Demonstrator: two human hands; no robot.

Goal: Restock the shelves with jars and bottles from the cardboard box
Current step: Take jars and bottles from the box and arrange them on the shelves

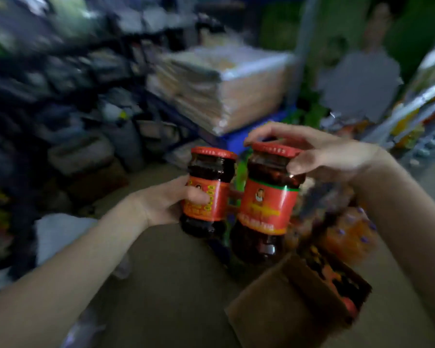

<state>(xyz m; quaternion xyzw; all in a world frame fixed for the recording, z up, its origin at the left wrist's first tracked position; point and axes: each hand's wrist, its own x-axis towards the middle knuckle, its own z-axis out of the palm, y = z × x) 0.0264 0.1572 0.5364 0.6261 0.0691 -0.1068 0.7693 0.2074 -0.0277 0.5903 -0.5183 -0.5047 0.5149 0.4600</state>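
grey floor (176,292), open cardboard box (281,312), wrapped bottle pack (347,237)

Wrapped flat packs (226,86) stacked beside orange bottles (347,237)

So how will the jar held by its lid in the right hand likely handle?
The right-hand jar looks like glass filled dark to the neck, so probably heavy and breakable. The right hand pinches only the red lid, a grip that may slip; the jar could swing.

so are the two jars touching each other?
Apart. The head view shows a gap between the left jar and the right jar.
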